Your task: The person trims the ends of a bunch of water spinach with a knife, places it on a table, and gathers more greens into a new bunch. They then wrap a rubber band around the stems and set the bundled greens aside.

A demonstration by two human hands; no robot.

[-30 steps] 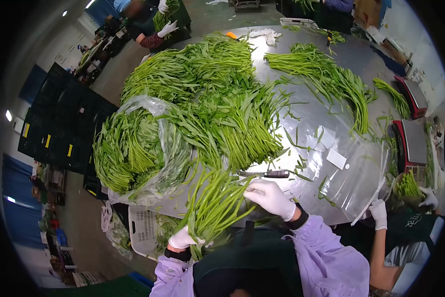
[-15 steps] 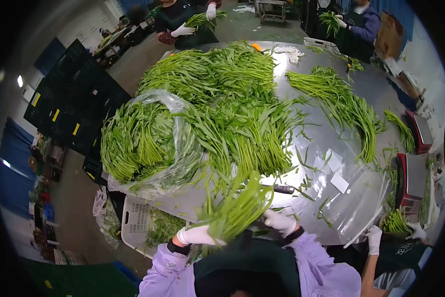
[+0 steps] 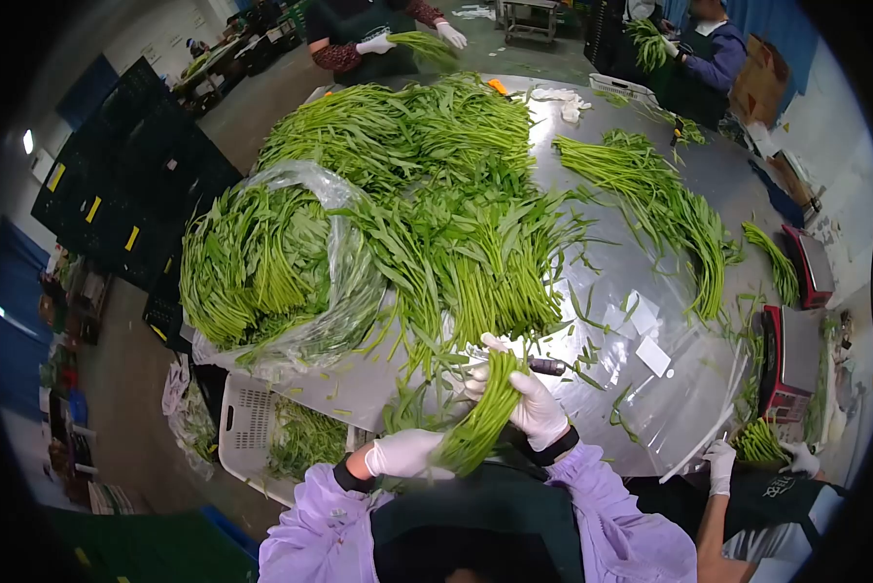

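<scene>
In front of my apron I hold a bunch of water spinach (image 3: pixel 487 413), its pale stem ends tilted up and away from me. My left hand (image 3: pixel 409 454), in a white glove, is closed around the lower end, its fingers partly behind the greens. The gloved right hand (image 3: pixel 537 413) wraps the stems near their upper end, with fingers showing on the far side. Just beyond lies a large heap of water spinach (image 3: pixel 495 262) on the metal table (image 3: pixel 592 408). A dark cylindrical handle (image 3: pixel 547 366) lies beside my right hand.
A clear plastic bag (image 3: pixel 354 253) full of greens stands at the left. Below it is a white crate (image 3: pixel 247 428) with trimmings. Red scales (image 3: pixel 775 364) line the right edge. A co-worker's gloved hands (image 3: pixel 719 466) work at lower right; other people stand across the table.
My right hand has moved from beside the bunch to around its stems. The bunch has swung more upright and gathered tighter. Across the table, a co-worker's hand has moved away from their greens.
</scene>
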